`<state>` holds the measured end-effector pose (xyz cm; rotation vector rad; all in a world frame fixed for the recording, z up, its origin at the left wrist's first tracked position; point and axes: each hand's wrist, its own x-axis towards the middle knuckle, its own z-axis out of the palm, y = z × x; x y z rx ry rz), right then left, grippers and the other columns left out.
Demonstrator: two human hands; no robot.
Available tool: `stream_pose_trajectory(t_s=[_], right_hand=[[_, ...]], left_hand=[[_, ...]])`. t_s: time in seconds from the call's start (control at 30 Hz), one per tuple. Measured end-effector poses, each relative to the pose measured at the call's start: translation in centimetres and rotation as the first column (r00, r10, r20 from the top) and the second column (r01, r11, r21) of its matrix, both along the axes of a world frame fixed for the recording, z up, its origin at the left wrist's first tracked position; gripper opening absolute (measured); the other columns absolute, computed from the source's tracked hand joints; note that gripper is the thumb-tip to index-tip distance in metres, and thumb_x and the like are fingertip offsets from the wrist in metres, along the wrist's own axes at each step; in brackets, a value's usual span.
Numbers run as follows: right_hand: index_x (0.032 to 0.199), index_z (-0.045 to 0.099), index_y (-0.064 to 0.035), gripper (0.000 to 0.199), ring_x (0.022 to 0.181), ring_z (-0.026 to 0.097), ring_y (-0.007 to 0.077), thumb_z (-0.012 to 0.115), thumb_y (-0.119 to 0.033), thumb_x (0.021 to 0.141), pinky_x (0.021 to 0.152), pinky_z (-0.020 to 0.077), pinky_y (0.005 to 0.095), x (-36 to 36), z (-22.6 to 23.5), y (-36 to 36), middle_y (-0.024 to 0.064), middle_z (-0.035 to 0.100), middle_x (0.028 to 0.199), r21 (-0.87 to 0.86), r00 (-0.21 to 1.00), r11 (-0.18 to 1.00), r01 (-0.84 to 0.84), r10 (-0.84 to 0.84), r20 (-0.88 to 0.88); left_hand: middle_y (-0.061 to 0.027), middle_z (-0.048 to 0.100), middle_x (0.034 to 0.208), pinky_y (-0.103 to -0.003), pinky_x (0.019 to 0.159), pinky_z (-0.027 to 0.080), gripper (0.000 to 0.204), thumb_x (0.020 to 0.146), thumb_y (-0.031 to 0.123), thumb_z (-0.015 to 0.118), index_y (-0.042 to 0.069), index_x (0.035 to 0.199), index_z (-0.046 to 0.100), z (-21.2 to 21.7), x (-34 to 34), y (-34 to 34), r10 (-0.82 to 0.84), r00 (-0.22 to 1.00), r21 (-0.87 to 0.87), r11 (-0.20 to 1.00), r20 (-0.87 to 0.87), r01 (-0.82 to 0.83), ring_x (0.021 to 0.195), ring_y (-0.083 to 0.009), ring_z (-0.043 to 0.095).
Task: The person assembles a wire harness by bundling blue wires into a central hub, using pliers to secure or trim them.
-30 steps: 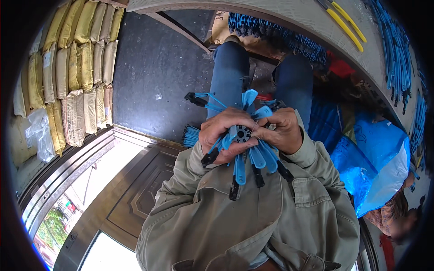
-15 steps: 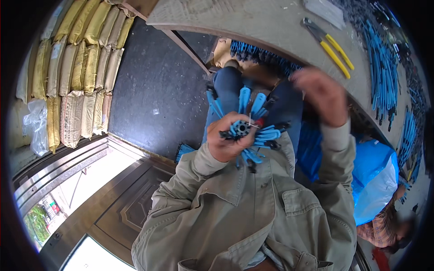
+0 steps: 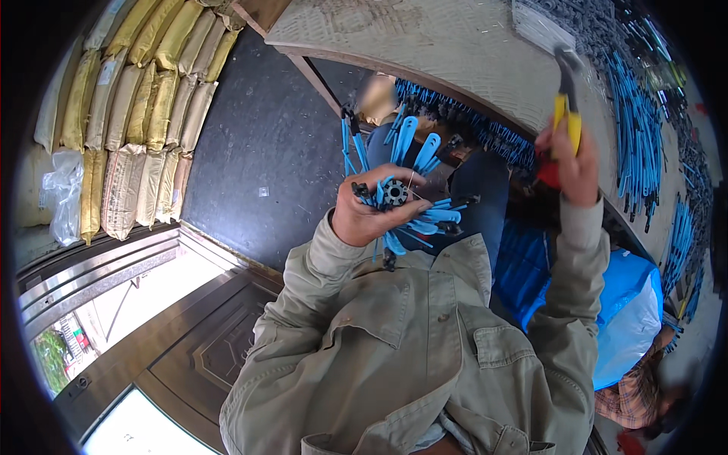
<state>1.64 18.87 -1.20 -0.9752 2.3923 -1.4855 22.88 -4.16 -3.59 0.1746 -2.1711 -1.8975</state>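
My left hand (image 3: 356, 216) is wrapped round a black slotted hub (image 3: 394, 192) with several blue plastic arms (image 3: 406, 140) fanning out from it, black pieces at their tips. A thin pale wire (image 3: 410, 182) stands by the hub, near my left fingers. To the right, my right hand (image 3: 578, 167) grips yellow-handled pliers (image 3: 567, 102) by the handles, with the dark jaws pointing away from me over the table edge. Something red (image 3: 547, 173) shows at that hand; blur hides what it is.
A worktable (image 3: 425, 30) runs across the far side and right, bearing many blue strips (image 3: 637, 129) and a clear plastic bag (image 3: 542, 26). Below it lies a blue sheet (image 3: 622, 303). Stacked sacks (image 3: 125, 106) line the left wall. A person's plaid sleeve (image 3: 633, 394) shows lower right.
My right hand has moved right and farther away and taken hold of the pliers, which lay on the table before. My left hand with the hub has shifted slightly left.
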Motion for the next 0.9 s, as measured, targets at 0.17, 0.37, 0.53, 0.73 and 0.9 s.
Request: stream_pose_trajectory(t_s=[0.17,0.37,0.53,0.73,0.9], right_hand=[[0.103,0.057,-0.0073,0.023,0.098,0.052,0.0218,0.06,-0.004,0.08,0.086,0.0399,0.0355,6.3,2.1,-2.5,0.011,0.052,0.108,0.205,0.815,0.971,-0.127,0.22,-0.536],[0.099,0.064,-0.0208,0.016,0.117,0.044,0.0156,0.06,-0.023,0.084,0.102,0.0282,0.043,5.6,1.6,-3.2,-0.0011,0.048,0.119,0.162,0.134,0.94,0.302,0.126,-0.983],[0.102,0.058,-0.0174,0.032,0.112,0.047,0.0214,0.073,-0.02,0.074,0.102,0.0249,0.044,5.8,0.7,-4.1,0.0032,0.046,0.119,0.159,-0.009,0.968,0.194,0.164,-0.986],[0.104,0.06,-0.018,0.028,0.106,0.05,0.0184,0.065,-0.025,0.078,0.096,0.0326,0.0462,7.4,0.7,-3.9,0.0022,0.046,0.118,0.302,0.148,0.939,0.164,0.28,-0.949],[0.101,0.059,-0.0106,0.031,0.097,0.053,0.0229,0.067,-0.027,0.077,0.082,0.0435,0.042,8.6,2.0,-2.6,0.0086,0.047,0.112,0.546,0.415,0.838,-0.012,0.501,-0.759]], left_hand=[[-0.0051,0.061,0.077,-0.023,0.06,0.046,0.032,0.068,0.004,0.077,-0.001,0.096,0.062,0.2,-0.5,-0.9,-0.164,0.986,0.047,0.985,0.008,0.164,0.068,-0.0095,0.057],[-0.0046,0.062,0.077,-0.023,0.06,0.045,0.036,0.066,0.007,0.079,0.002,0.098,0.065,0.1,-0.6,-0.7,-0.144,0.99,0.11,0.984,-0.007,0.143,0.067,-0.0094,0.057],[-0.0064,0.064,0.081,-0.024,0.063,0.047,0.038,0.064,0.006,0.08,0.001,0.099,0.064,-0.4,-0.5,-0.7,-0.152,0.985,0.103,0.982,-0.082,0.16,0.071,-0.0112,0.06],[-0.0085,0.065,0.087,-0.027,0.069,0.049,0.046,0.062,0.007,0.081,-0.001,0.103,0.061,-0.5,-0.4,-1.0,-0.172,0.972,-0.016,0.985,-0.16,0.172,0.078,-0.015,0.062],[-0.0092,0.064,0.092,-0.028,0.073,0.049,0.053,0.061,0.009,0.081,0.0,0.108,0.059,-0.5,0.2,-0.9,-0.188,0.969,-0.07,0.981,-0.158,0.179,0.083,-0.0162,0.062]])
